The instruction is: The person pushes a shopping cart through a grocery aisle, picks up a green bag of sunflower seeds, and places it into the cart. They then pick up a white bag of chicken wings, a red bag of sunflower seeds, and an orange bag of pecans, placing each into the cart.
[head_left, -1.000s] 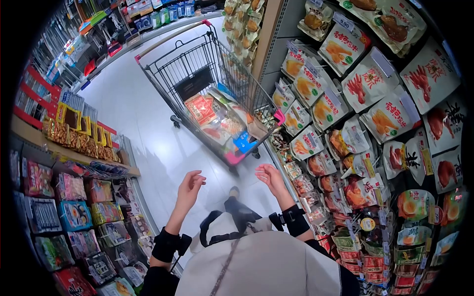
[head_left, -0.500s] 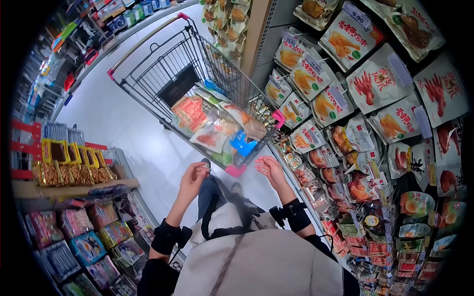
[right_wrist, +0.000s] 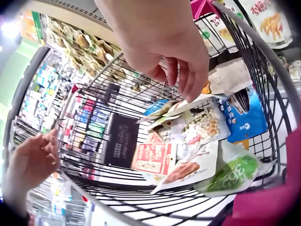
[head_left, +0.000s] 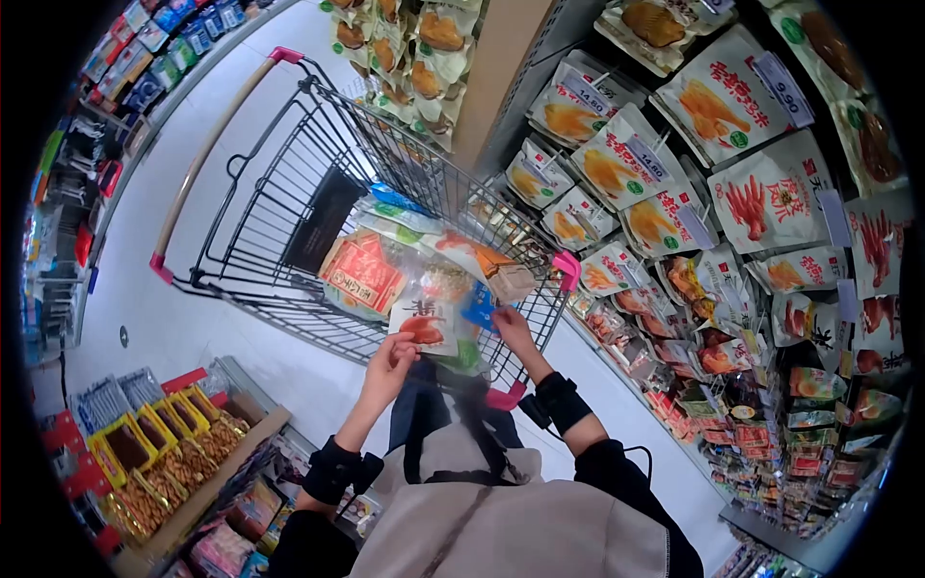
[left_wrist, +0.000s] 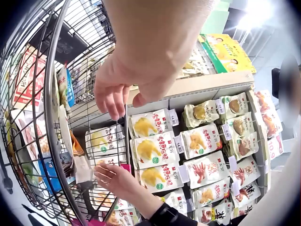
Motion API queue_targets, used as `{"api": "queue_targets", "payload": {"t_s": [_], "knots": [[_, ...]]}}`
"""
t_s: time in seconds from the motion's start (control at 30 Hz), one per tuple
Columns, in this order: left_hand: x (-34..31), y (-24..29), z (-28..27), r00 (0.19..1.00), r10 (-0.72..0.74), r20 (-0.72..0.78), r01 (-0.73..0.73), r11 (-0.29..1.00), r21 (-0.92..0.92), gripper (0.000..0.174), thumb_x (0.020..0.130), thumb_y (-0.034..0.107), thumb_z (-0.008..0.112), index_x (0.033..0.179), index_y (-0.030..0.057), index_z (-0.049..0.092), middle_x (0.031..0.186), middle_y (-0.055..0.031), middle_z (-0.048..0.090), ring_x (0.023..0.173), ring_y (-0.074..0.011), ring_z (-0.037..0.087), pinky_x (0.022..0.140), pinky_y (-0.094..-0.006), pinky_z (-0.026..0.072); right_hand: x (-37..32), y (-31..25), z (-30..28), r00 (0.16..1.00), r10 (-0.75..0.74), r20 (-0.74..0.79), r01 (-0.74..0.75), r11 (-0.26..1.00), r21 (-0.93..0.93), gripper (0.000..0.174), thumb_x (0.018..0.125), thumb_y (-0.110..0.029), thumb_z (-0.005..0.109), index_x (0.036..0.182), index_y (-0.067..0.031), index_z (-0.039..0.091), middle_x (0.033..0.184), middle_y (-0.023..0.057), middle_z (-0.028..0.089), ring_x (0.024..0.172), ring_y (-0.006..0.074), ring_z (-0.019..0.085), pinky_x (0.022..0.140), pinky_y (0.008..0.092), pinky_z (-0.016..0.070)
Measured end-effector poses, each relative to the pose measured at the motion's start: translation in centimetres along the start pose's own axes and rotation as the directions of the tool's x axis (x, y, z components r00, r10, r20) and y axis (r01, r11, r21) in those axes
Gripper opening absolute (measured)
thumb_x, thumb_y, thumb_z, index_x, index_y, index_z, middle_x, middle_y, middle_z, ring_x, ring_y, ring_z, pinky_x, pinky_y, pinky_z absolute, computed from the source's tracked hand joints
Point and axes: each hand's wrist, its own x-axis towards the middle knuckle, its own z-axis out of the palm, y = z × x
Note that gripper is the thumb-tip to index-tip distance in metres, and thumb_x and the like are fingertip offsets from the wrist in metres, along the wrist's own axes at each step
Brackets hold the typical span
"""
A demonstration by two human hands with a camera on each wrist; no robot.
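A wire shopping cart (head_left: 323, 222) with pink corners stands right in front of me, holding several packaged foods. My right hand (head_left: 515, 329) hangs over the cart's near end with loosely curled, empty fingers, overlapping a blue package (right_wrist: 248, 115) in the head view. My left hand (head_left: 387, 364) hovers at the cart's near side, relaxed and holding nothing, next to a white pouch (head_left: 424, 328) with a reddish meat picture. Beside that pouch lie a red-and-cream packet (right_wrist: 153, 157), a clear pack of pale pieces (right_wrist: 204, 126) and a green bag (right_wrist: 235, 173).
On the right, a tall rack carries hanging food pouches (head_left: 617, 169) with price tags. A wooden shelf (head_left: 198, 482) at lower left bears yellow-topped nut packs (head_left: 159, 433). Pale floor (head_left: 125, 299) runs along the cart's left side, and more goods line the far aisle.
The cart now appears nearer and larger, below my hands. My right hand has moved over its near end, while my left hand stays at about the same height. The view has also turned.
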Motion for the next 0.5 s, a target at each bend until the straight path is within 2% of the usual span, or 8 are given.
{"api": "queue_targets", "payload": {"t_s": [0.03,0.1,0.2,0.23,0.33,0.43,0.5], "knots": [[0.8,0.3,-0.2,1.000,-0.012,0.018,0.012,1.000,-0.003,0.023,0.088,0.005,0.045,0.110,-0.0015,0.044,0.092,-0.0088,0.057,0.082,-0.0126,0.055,0.078,-0.0241,0.0441,1.3,-0.2,0.1,0.997,-0.067,-0.039,0.058,0.978,-0.198,0.018,0.081,-0.013,0.053,0.094,0.0001,0.053,0.084,0.0116,0.059,0.075,0.0228,0.059,0.064,0.0311,0.0479],[2.0,1.0,-0.6,0.997,-0.036,0.063,0.034,0.999,0.029,0.021,0.088,0.004,0.046,0.107,-0.0023,0.045,0.094,-0.0085,0.057,0.084,-0.0125,0.055,0.079,-0.0242,0.0442,3.9,-0.5,0.1,0.975,-0.212,-0.062,0.140,0.812,-0.566,0.020,0.077,-0.011,0.054,0.093,0.0009,0.052,0.083,0.0147,0.058,0.078,0.0295,0.057,0.067,0.0352,0.0466],[3.5,1.9,-0.9,0.988,-0.116,0.100,0.103,0.987,0.121,0.021,0.087,0.004,0.046,0.107,-0.0027,0.045,0.095,-0.0084,0.057,0.084,-0.0121,0.055,0.079,-0.0238,0.0440,6.7,-0.4,0.0,0.854,-0.496,-0.157,0.264,0.673,-0.691,0.022,0.072,-0.007,0.054,0.093,0.0000,0.052,0.085,0.0176,0.055,0.085,0.0368,0.052,0.076,0.0388,0.0429],[3.8,2.1,-1.1,0.986,-0.127,0.112,0.112,0.985,0.132,0.021,0.088,0.005,0.046,0.108,-0.0023,0.045,0.094,-0.0077,0.057,0.085,-0.0115,0.055,0.078,-0.0228,0.0436,7.4,-0.5,0.0,0.891,-0.408,-0.199,0.198,0.745,-0.637,0.023,0.070,-0.006,0.055,0.093,-0.0006,0.051,0.087,0.0170,0.054,0.093,0.0366,0.049,0.081,0.0412,0.0406],[4.5,1.9,-1.6,0.984,-0.144,0.106,0.131,0.984,0.118,0.021,0.086,0.005,0.048,0.105,-0.0019,0.047,0.089,-0.0076,0.059,0.080,-0.0129,0.058,0.073,-0.0234,0.0444,9.3,0.3,0.4,0.878,-0.346,-0.331,0.036,0.737,-0.675,0.028,0.070,-0.010,0.057,0.095,-0.0007,0.050,0.091,0.0171,0.053,0.097,0.0368,0.047,0.083,0.0417,0.0408],[5.1,2.6,-2.2,0.974,-0.199,0.106,0.182,0.972,0.150,0.021,0.086,0.005,0.048,0.106,-0.0023,0.046,0.089,-0.0077,0.059,0.080,-0.0131,0.058,0.073,-0.0237,0.0447,10.7,1.2,0.3,0.919,-0.183,-0.349,-0.090,0.765,-0.637,0.035,0.071,-0.012,0.055,0.104,-0.0038,0.047,0.100,0.0152,0.051,0.102,0.0378,0.042,0.087,0.0432,0.0373],[5.5,2.4,-2.7,0.976,-0.199,0.091,0.181,0.968,0.175,0.022,0.086,0.006,0.048,0.107,-0.0016,0.047,0.090,-0.0079,0.060,0.080,-0.0132,0.059,0.071,-0.0238,0.0453,11.3,1.5,0.1,0.932,-0.194,-0.308,-0.056,0.761,-0.646,0.037,0.071,-0.012,0.056,0.106,-0.0046,0.047,0.105,0.0153,0.050,0.102,0.0369,0.043,0.088,0.0426,0.0368]]}}
